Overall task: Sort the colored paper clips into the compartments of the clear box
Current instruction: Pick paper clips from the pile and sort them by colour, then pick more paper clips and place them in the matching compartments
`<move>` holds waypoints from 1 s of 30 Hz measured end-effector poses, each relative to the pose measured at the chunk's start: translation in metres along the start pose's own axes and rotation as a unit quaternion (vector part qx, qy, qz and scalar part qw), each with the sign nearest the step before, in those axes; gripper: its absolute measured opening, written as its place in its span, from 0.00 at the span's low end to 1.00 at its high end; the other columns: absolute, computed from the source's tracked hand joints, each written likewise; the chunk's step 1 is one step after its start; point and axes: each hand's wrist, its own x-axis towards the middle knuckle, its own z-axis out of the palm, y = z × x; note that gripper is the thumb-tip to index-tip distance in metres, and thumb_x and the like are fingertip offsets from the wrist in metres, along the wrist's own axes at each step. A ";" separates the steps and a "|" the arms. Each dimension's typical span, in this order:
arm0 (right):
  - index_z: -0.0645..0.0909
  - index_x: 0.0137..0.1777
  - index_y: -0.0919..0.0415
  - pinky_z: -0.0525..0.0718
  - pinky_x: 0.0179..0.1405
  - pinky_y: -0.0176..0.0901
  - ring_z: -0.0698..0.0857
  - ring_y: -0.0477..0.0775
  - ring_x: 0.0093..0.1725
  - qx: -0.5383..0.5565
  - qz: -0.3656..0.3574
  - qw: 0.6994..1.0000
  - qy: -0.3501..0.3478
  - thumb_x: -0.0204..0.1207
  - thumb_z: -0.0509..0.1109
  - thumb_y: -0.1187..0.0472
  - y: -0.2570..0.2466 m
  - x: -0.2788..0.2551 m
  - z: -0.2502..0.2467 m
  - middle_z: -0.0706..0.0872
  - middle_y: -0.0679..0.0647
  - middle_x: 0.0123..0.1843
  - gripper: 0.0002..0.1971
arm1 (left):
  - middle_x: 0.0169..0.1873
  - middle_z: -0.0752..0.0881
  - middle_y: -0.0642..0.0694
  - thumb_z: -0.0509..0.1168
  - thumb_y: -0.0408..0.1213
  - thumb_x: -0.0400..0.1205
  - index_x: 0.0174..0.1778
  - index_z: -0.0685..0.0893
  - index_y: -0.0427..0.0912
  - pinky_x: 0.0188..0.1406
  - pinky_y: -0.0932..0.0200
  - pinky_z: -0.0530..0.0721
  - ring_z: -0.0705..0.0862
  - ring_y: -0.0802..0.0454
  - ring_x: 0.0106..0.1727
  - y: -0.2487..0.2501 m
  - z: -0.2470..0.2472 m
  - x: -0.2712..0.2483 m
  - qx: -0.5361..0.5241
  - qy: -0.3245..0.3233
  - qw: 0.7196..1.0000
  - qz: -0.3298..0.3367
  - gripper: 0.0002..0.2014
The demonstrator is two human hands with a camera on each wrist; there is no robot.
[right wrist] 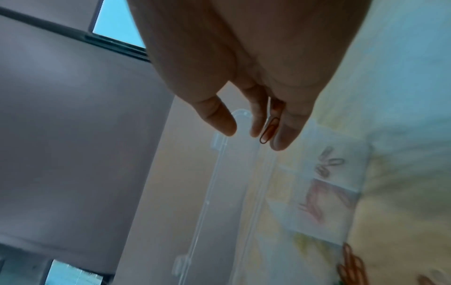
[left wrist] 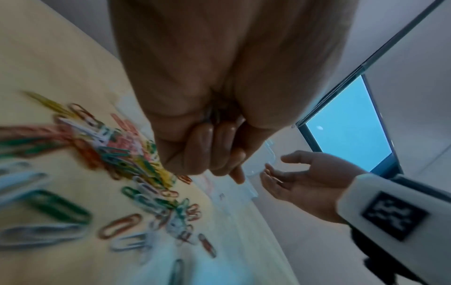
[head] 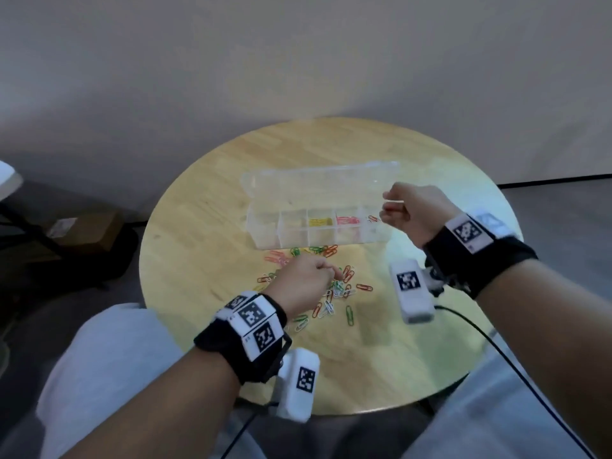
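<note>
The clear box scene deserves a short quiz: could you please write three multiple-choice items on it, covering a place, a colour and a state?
1. Where is the loose pile of clips?
A. in the lid
B. on the table, nearer the person than the clear box
C. on the floor

2. What colour is the clip in the right hand?
A. blue
B. red
C. yellow

3. How is the box's lid?
A. shut
B. open
C. missing

Key: B, the pile lies before the box; B, a red clip shows between the fingers; B, the lid is open behind the compartments.
</note>
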 end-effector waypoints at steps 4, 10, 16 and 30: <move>0.80 0.58 0.68 0.75 0.46 0.41 0.74 0.54 0.39 -0.050 0.010 0.999 -0.011 0.79 0.70 0.55 -0.013 0.021 0.008 0.75 0.58 0.48 0.16 | 0.25 0.73 0.47 0.60 0.31 0.83 0.41 0.84 0.36 0.21 0.61 0.63 0.66 0.52 0.21 0.043 0.004 0.020 -0.070 -0.005 0.997 -0.045 0.09; 0.64 0.82 0.62 0.58 0.81 0.56 0.68 0.59 0.74 -0.061 0.016 0.995 -0.079 0.82 0.61 0.39 -0.009 0.023 0.007 0.70 0.58 0.77 0.36 | 0.29 0.75 0.46 0.61 0.36 0.83 0.45 0.81 0.35 0.25 0.63 0.65 0.70 0.54 0.26 0.091 0.006 0.051 -0.192 0.005 0.979 -0.062 0.08; 0.69 0.79 0.57 0.69 0.75 0.48 0.74 0.52 0.72 0.028 -0.013 0.998 -0.047 0.82 0.63 0.41 0.010 -0.006 -0.019 0.73 0.58 0.77 0.30 | 0.55 0.79 0.38 0.60 0.38 0.84 0.65 0.76 0.31 0.60 0.55 0.81 0.79 0.45 0.52 0.118 0.020 0.094 -0.317 0.023 0.945 -0.077 0.17; 0.85 0.53 0.58 0.84 0.47 0.48 0.88 0.58 0.45 0.036 -0.029 0.999 -0.010 0.83 0.65 0.56 0.029 -0.044 -0.049 0.89 0.56 0.46 0.09 | 0.57 0.88 0.38 0.60 0.35 0.86 0.60 0.85 0.38 0.57 0.50 0.85 0.87 0.45 0.54 0.098 -0.003 0.048 -0.206 0.032 0.977 0.035 0.12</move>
